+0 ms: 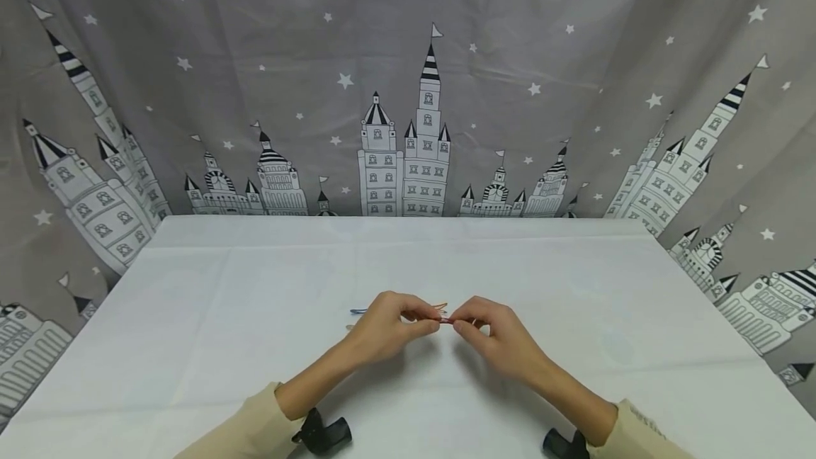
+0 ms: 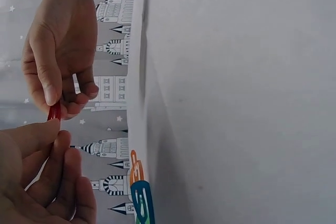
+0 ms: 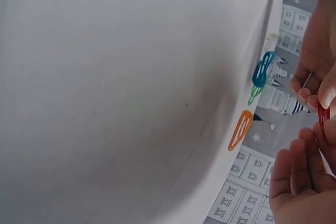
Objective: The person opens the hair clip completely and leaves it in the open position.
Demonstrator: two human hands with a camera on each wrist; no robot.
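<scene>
A red snap hair clip is held between both hands, a little above the white table. My left hand pinches one end of it with thumb and fingertips. The other end is pinched by my right hand. In the left wrist view, only a short red stretch of the clip shows between the fingertips. Beyond the hands lie more clips: an orange one, a blue one, a green one partly under the blue, and a pale one.
A white cloth covers the table. Behind and around it hangs a grey curtain printed with castles and stars. Black camera mounts sit at both wrists, by the beige sleeves.
</scene>
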